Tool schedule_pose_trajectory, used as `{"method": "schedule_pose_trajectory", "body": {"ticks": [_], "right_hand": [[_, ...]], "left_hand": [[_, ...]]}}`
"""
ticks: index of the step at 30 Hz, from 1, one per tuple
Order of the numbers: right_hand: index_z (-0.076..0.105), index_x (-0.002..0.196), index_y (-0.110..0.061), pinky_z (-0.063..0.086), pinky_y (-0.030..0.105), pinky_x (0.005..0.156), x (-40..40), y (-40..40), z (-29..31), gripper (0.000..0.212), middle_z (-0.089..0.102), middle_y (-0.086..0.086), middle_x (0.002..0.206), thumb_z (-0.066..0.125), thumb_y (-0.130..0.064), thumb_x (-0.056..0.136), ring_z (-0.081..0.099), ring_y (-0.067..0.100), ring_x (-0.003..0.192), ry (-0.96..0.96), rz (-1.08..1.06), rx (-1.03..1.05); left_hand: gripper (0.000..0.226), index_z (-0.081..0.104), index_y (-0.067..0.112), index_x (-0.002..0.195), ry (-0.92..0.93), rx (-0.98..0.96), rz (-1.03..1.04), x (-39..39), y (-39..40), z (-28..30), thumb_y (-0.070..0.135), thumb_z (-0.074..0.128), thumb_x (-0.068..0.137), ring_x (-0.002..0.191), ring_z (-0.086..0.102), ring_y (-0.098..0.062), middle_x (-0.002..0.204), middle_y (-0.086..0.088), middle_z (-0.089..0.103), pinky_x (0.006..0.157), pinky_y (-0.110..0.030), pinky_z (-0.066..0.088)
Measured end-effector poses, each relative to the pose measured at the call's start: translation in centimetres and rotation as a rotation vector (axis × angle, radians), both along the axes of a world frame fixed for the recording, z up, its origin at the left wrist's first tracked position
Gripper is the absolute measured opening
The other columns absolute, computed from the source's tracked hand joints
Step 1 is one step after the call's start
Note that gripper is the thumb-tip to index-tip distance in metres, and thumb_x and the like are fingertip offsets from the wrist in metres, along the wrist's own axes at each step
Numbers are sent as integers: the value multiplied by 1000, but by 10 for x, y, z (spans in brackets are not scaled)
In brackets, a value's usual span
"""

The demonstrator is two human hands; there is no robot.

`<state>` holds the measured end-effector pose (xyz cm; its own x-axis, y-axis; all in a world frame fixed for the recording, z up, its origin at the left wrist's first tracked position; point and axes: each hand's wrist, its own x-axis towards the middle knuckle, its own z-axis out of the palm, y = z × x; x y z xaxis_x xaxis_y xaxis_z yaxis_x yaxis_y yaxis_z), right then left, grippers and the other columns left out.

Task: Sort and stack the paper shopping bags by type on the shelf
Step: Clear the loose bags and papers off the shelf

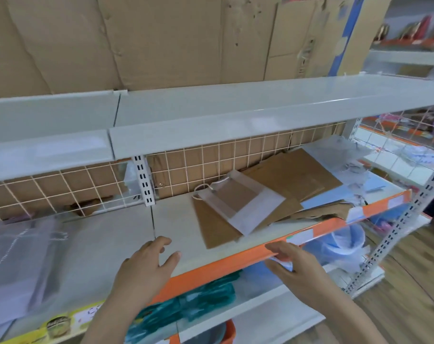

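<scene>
Blur smears the clear bags (25, 249) far left. My left hand (146, 264) hovers, fingers spread, empty; right hand (297, 266) flat, fingers together, over the orange shelf edge (211, 266). Brown paper bags (293, 175) lie flat, white-and-kraft bag (240, 204) atop.

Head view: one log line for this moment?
left hand open, over shelf | right hand open, at edge | bags untouched

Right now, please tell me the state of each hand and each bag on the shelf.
Left hand: open, over the bare shelf board, holding nothing.
Right hand: fingers straight at the orange shelf edge.
White paper bag with rope handles: flat, lying on a brown bag.
Brown paper bags: flat, loosely overlapped, unsorted.
Translucent bags: lying flat, at left.
</scene>
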<state>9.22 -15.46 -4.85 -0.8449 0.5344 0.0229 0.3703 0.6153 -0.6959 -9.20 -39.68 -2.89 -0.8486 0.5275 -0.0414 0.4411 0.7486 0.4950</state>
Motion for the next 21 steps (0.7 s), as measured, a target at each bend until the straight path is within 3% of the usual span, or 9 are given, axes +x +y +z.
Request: {"method": "schedule_pose_trajectory", "body": {"ticks": [8,13,17,21], "right_hand": [[58,118,-35,38,0,72,-7,66,-4,29,59,-20,111,61,-40,89,55,-15,89,-23,-83,14],[58,115,-36,36,8,70,-25,104,-6,26,56,-24,108,60,-40,89,54,-5,93,-8,-99,47],[53,94,-54,36,4,72,-33,125,-5,19,56,-38,92,61,-38,89,50,-12,95,16,-64,52],[50,90,-59,39,5,75,-40,152,-3,25,53,-40,96,61,-37,89,52,-15,93,33,-6,38]], "left_hand": [[40,44,38,127,-16,-34,-72,-23,83,-4,58,42,92,107,56,-11,128,13,54,89,-31,47],[43,46,37,128,-26,-32,-85,-45,122,-2,59,43,91,109,57,-12,127,12,55,91,-34,47],[43,47,35,129,-55,-35,-82,-52,144,-6,56,45,92,112,56,-13,128,10,56,94,-35,46],[41,48,36,128,-89,-30,-31,-53,162,-10,55,46,92,115,55,-11,130,11,56,95,-33,46]]}}
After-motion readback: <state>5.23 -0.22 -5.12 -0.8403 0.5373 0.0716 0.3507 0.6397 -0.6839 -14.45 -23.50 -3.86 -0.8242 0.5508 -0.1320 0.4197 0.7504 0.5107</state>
